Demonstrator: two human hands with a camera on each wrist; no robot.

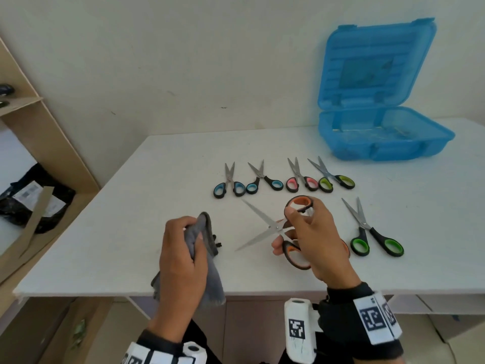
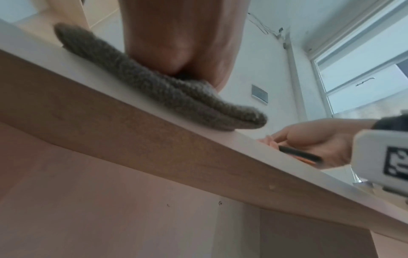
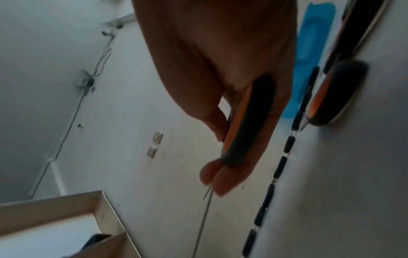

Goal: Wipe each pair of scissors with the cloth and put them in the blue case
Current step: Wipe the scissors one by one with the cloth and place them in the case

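My right hand (image 1: 309, 232) grips the orange-handled scissors (image 1: 270, 227) by their handles, blades spread wide and pointing left above the table. In the right wrist view the fingers (image 3: 220, 181) curl round one orange handle (image 3: 245, 125). My left hand (image 1: 183, 248) clutches the grey cloth (image 1: 210, 261) at the table's front edge; the cloth (image 2: 154, 87) droops onto the tabletop. The blue case (image 1: 380, 132) stands open at the back right, its lid upright against the wall. Several more scissors lie on the table: a row (image 1: 283, 177) with blue, pink and green handles, and a green-handled pair (image 1: 375, 232) to the right.
The white table (image 1: 131, 206) ends just under my wrists. A wooden shelf unit (image 1: 39, 122) stands to the left with a black bag (image 1: 34, 200) below it. The wall runs close behind the case.
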